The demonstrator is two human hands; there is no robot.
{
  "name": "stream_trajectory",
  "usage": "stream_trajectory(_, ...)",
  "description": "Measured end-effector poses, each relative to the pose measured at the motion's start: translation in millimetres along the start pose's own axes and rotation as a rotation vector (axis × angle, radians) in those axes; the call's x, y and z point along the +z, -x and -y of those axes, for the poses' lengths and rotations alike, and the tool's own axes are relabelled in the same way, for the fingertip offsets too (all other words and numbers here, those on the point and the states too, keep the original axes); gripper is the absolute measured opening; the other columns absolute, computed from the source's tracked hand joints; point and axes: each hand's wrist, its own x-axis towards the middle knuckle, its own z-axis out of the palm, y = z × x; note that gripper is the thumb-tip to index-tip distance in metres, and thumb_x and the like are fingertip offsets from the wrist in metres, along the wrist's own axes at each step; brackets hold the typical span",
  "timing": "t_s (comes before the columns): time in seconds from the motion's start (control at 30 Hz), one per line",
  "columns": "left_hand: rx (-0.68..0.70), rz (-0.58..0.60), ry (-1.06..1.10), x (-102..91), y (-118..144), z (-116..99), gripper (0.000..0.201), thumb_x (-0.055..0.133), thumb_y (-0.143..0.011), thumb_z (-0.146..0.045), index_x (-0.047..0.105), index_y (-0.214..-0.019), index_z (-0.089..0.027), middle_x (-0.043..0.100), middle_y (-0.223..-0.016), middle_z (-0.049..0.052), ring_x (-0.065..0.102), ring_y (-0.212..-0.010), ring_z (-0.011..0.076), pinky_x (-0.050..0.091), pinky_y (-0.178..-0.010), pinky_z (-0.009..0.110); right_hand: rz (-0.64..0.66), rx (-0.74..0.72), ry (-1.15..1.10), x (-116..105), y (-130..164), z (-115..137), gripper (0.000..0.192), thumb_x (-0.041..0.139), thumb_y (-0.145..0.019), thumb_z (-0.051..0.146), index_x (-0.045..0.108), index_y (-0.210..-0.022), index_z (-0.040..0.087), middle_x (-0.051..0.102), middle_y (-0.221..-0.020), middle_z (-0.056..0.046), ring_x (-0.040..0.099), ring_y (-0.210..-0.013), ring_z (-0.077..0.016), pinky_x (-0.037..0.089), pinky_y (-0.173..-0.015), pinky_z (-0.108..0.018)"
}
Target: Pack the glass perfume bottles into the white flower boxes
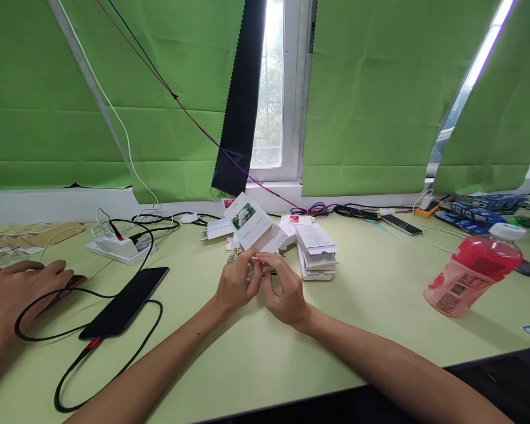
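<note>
Both hands, left hand point(236, 285) and right hand point(285, 294), pinch a small shiny object point(257, 264) between fingertips.

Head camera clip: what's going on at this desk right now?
A person's left hand and right hand meet over a pale green table, pinching a small shiny item too tiny to identify. Just behind them lie a small white carton with a flower picture and a stack of flat white cartons. Another person's hand rests at the far left, near a black phone on a cable. A red drink bottle stands to the right.
</note>
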Motion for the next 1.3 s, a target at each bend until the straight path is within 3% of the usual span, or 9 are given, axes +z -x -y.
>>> stream_trajectory(0.17, 0.000, -0.019, -0.010, 0.3, 1, 0, 0.013, 0.052, -0.098, -0.016, 0.055, -0.110, -0.019, 0.066, -0.068, -0.003, 0.056, -0.045, 0.0103, 0.042, -0.049, 0.022, 0.004, -0.009, 0.015, -5, -3, -3, 0.045, 0.046, -0.096, 0.002, 0.055, -0.135, 0.024, 0.072, -0.117, -0.010, 0.072, -0.110, -0.0212, 0.066, -0.087, -0.036)
stream_trajectory(0.37, 0.010, -0.048, -0.020, 1.1, 2, 0, 0.013, 0.052, -0.097, -0.016, 0.056, -0.108, -0.019, 0.062, -0.065, -0.003, 0.054, -0.045, 0.0115, 0.040, -0.050, 0.023, -0.152, 0.016, 0.062, -13, -11, -15, 0.042, 0.052, -0.096, 0.006, 0.052, -0.133, 0.025, 0.063, -0.116, -0.011, 0.067, -0.104, -0.0213, 0.064, -0.070, -0.032)
stream_trajectory(0.73, 0.009, -0.107, -0.020, -0.7, -3, -8, 0.015, 0.050, -0.096, -0.014, 0.056, -0.108, -0.021, 0.063, -0.078, 0.001, 0.055, -0.059, 0.0150, 0.039, -0.053, 0.025, -0.188, 0.121, 0.116, -17, -13, -18, 0.025, 0.049, -0.101, 0.015, 0.054, -0.124, 0.023, 0.063, -0.095, -0.004, 0.065, -0.080, -0.0158, 0.060, -0.068, -0.030)
stream_trajectory(0.93, -0.012, -0.067, -0.030, 1.0, 1, -10, 0.026, 0.049, -0.098, -0.012, 0.055, -0.121, -0.020, 0.064, -0.089, 0.006, 0.058, -0.067, 0.0151, 0.043, -0.056, 0.024, -0.158, 0.236, 0.048, -14, -10, -16, 0.028, 0.049, -0.102, 0.018, 0.051, -0.129, 0.023, 0.060, -0.081, 0.002, 0.063, -0.071, -0.0131, 0.059, -0.065, -0.027)
stream_trajectory(1.07, -0.066, -0.048, 0.017, 2.2, 4, -10, 0.032, 0.049, -0.100, -0.011, 0.055, -0.129, -0.021, 0.064, -0.098, 0.008, 0.061, -0.072, 0.0144, 0.045, -0.055, 0.022, -0.147, 0.277, -0.014, -13, -8, -14, 0.029, 0.050, -0.102, 0.018, 0.050, -0.131, 0.023, 0.063, -0.081, 0.001, 0.066, -0.071, -0.0137, 0.060, -0.067, -0.028)
stream_trajectory(1.3, -0.088, -0.034, 0.105, 1.8, 4, -13, 0.047, 0.048, -0.100, -0.006, 0.054, -0.141, -0.027, 0.062, -0.114, 0.010, 0.067, -0.087, 0.0155, 0.052, -0.059, 0.020, -0.138, 0.453, -0.148, -12, -7, -11, 0.045, 0.050, -0.103, 0.023, 0.043, -0.148, 0.021, 0.070, -0.081, 0.002, 0.065, -0.055, -0.0110, 0.058, -0.057, -0.026)
